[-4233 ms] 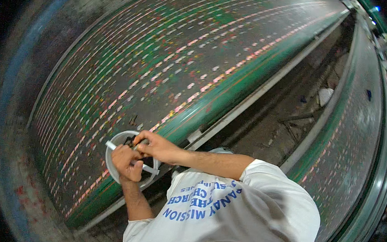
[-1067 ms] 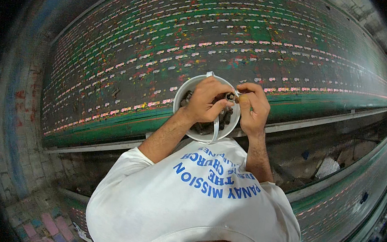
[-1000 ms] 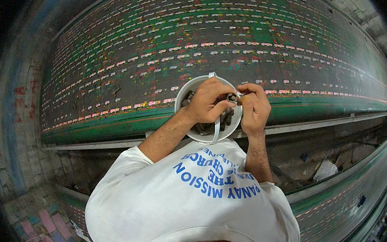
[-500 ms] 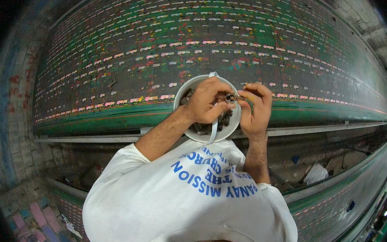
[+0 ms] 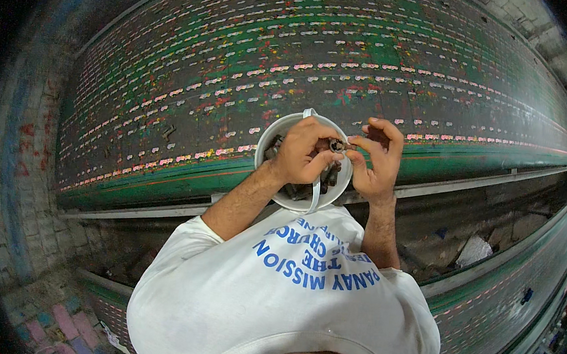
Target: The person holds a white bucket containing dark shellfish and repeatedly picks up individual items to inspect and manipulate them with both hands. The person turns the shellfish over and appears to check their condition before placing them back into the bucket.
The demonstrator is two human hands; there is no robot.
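Observation:
Both my hands meet above a white bucket (image 5: 342,180) with a pale handle, close in front of my body. Inside the bucket lie several dark, stubby pieces (image 5: 329,175), partly hidden by my left hand. My left hand (image 5: 301,152) is closed, its thumb and fingertips pinching a small dark metallic piece (image 5: 336,144) with a round, ring-like end. At the right side of that piece, my right hand (image 5: 376,164) brings thumb and forefinger together on it, the other fingers curled loosely above. What exactly the piece is, I cannot make out.
Beyond the bucket stretches a long green-and-dark table (image 5: 240,54) covered with rows of small printed pink-and-white shapes and coloured specks. A metal rail (image 5: 439,187) runs along its near edge. Another long printed table (image 5: 486,313) lies at the lower right. A brick wall (image 5: 15,202) stands left.
My right fingers have shifted slightly at the piece, and the hand's upper fingers have lifted a little. The view has tilted slightly. My left hand keeps its pinch over the bucket.

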